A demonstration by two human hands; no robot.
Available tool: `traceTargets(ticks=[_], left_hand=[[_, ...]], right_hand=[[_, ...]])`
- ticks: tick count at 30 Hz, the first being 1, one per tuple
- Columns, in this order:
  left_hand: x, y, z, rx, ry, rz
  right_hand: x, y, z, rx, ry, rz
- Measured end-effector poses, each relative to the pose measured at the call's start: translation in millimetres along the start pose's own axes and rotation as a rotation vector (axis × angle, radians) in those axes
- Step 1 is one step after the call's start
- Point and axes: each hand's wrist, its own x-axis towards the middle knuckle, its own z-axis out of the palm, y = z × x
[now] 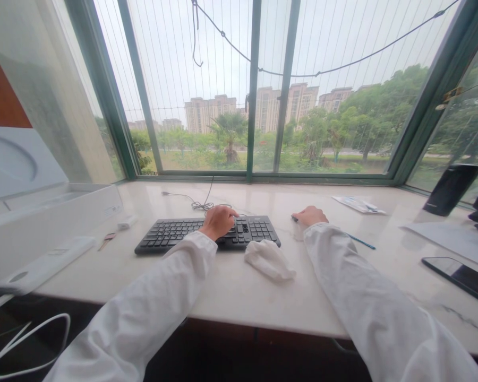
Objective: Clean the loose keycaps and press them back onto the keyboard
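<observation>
My left hand [219,222] rests on the middle of a black computer keyboard [175,236], its fingers curved over the keys and holding nothing. My right hand [309,216] lies on the white marble counter [231,297] to the right of the keyboard. A thin blue pen [360,242] runs beneath that hand, its dark tip [294,218] showing past the fingers. Between my forearms, just in front of the keyboard, lies a crumpled white cloth [269,260]. White sleeves cover both arms.
A thin cable [202,204] coils behind the keyboard. At left stand a white box [51,228], a long white case [43,265] and a small key [107,241]. At right lie a black phone [462,278], papers [358,204] and a black cylinder [450,189]. Windows line the far edge.
</observation>
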Motion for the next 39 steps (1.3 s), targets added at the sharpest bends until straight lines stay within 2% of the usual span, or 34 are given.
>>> traceTargets(ticks=[5,9,13,16,20,24,29,34,36,39], left_hand=[[-0.4,-0.8,-0.6,-0.032,0.04,0.019],[-2.9,5.0,-2.1,-0.092,0.112,0.041],[-8.2,19.9,-4.5,-0.152,0.182,0.078],[-11.1,28.9,-4.9,-0.18,0.185,0.082],[-11.5,30.4,-4.9,-0.188,0.178,0.068],[-10.8,28.7,-7.1,-0.193,0.18,0.042],[-11.3,30.6,-11.5,-0.253,0.162,0.078],[-10.3,29.3,-12.3,-0.319,0.194,0.088],[-9.7,28.6,-11.4,-0.339,0.198,0.111],[-9.2,28.7,-10.1,-0.348,0.21,0.131]], right_hand=[[0.9,-5.7,-9.6,0.115,0.016,-0.001],[-14.9,-30.9,-15.4,0.351,-0.015,-0.087],[-52.1,-68.9,-8.8,0.593,-0.239,-0.285],[-77.6,-88.5,-1.8,0.659,-0.426,-0.401],[-91.1,-94.8,2.3,0.715,-0.573,-0.44],[-90.1,-91.8,2.6,0.782,-0.63,-0.445],[-87.4,-91.9,-5.0,0.594,-0.495,-0.539],[-90.5,-89.4,-30.2,0.353,-0.347,-0.726],[-98.5,-85.2,-40.2,0.247,-0.418,-0.827],[-116.1,-76.8,-44.0,0.073,-0.7,-0.959]])
